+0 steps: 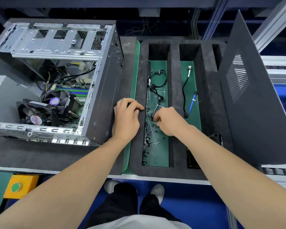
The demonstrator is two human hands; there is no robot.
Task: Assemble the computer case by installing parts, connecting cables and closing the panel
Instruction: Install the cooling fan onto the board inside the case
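The open computer case (102, 90) lies on its side at the left, showing a motherboard, a CPU cooler and a loose black fan (35, 113). To its right a black foam tray (173, 96) has long slots. My left hand (125, 119) rests with curled fingers on the tray's left wall, holding nothing that I can see. My right hand (167, 121) reaches into the left slot and pinches something small among the black cable bundle (157, 83), clear cable ties and several screws (149, 141). A black and blue SATA cable (188, 96) lies in the middle slot.
The dark side panel (248, 100) with a mesh vent leans upright against the tray's right side. A grey power supply (0, 93) sits in the case at the far left. A yellow box with a green button (20, 187) hangs below the bench edge.
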